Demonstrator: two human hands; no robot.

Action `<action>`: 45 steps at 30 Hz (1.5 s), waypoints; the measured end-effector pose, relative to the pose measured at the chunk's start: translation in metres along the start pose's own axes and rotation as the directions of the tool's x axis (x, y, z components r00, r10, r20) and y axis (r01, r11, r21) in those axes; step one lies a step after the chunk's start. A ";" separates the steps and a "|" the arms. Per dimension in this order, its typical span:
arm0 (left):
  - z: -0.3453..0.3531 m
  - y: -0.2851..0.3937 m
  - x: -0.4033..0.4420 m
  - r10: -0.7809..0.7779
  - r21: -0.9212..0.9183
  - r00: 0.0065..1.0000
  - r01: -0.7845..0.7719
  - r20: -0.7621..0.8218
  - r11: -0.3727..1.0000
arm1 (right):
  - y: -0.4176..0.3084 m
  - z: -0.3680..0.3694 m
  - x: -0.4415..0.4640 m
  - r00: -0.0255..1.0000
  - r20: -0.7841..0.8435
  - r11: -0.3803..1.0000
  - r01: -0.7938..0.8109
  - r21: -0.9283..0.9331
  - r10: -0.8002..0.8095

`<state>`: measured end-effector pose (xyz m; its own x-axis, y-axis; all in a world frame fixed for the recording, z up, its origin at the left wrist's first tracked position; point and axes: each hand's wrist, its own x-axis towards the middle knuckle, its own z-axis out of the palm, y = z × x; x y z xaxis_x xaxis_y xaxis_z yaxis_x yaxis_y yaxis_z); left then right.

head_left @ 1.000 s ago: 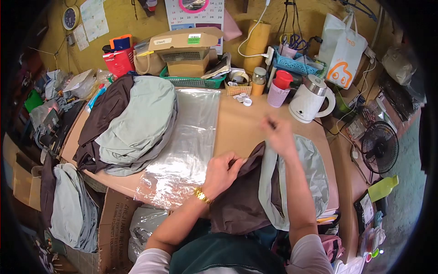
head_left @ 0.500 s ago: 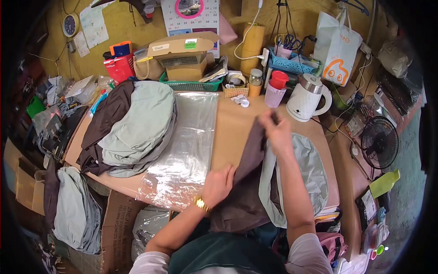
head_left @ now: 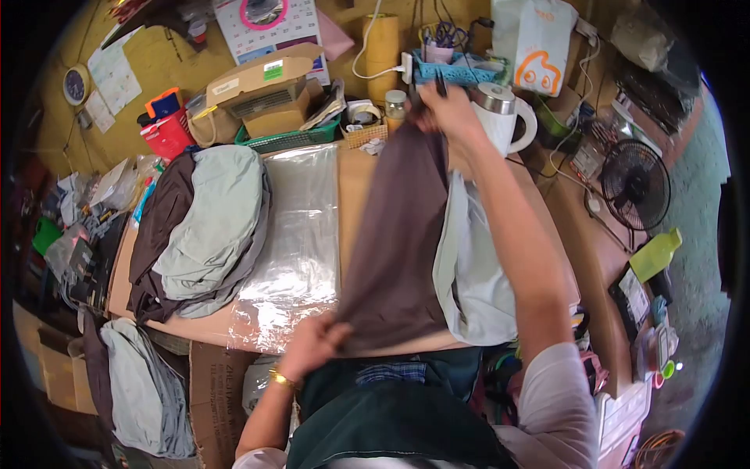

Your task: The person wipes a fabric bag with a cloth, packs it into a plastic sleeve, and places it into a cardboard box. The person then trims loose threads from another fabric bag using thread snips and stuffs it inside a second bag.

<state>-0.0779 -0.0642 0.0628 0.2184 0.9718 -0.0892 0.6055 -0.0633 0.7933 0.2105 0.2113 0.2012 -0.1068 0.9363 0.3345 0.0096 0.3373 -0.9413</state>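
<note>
A dark brown cloth (head_left: 402, 242) is stretched between my two hands over the table. My right hand (head_left: 444, 109) is raised near the kettle, its fingers closed on the cloth's far end. Low at the table's front edge, my left hand (head_left: 314, 344) grips the near left corner; a gold band circles that wrist. Pale grey-green fabric (head_left: 480, 270) lies beside the brown cloth, partly behind my right forearm. To the left is a stack of clear plastic sheets (head_left: 301, 211). Beyond it sits a pile of folded grey-green and brown fabric (head_left: 215, 223).
Along the back stand a green basket (head_left: 293, 141) with a cardboard box (head_left: 269, 98), a jar (head_left: 395, 105), a white kettle (head_left: 494, 117) and a blue tray of scissors (head_left: 461, 72). A black fan (head_left: 635, 184) is at right. More fabric (head_left: 144, 391) hangs at lower left.
My right hand has moved up and away, and my left hand down and to the left. The brown cloth is now spread much wider between them. The whole view has shifted slightly.
</note>
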 end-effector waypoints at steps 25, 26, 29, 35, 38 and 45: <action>0.030 -0.024 -0.034 0.276 0.214 0.910 -0.350 0.311 0.912 | 0.182 -0.076 -0.094 0.929 -0.236 0.234 -0.171 -0.957 -0.285; 0.031 -0.019 -0.035 0.263 0.299 0.915 -0.355 0.306 0.886 | 0.170 -0.073 -0.098 0.960 -0.269 0.398 -0.218 -0.891 -0.077; 0.028 -0.016 -0.036 0.321 0.370 0.901 -0.415 0.292 0.831 | 0.173 -0.071 -0.121 0.965 -0.137 0.361 -0.213 -0.908 0.224; -0.039 0.012 -0.035 0.125 -0.885 0.977 -0.209 -0.172 0.416 | 0.113 -0.066 -0.147 0.922 -0.141 0.902 -0.383 -0.198 0.360; -0.028 0.043 -0.004 0.196 -0.659 0.979 -0.184 -0.057 0.729 | 0.058 -0.005 -0.192 0.975 0.004 0.930 -0.214 0.298 0.223; 0.002 0.033 0.022 0.159 -0.570 0.982 -0.187 -0.100 0.800 | 0.094 0.036 -0.248 0.901 0.282 0.943 -0.304 -0.133 0.330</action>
<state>-0.0514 -0.0458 0.0863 0.2338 0.9673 0.0988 0.0077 -0.1034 0.9946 0.2022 0.0068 0.0284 -0.3737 0.9273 -0.0222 0.1737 0.0465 -0.9837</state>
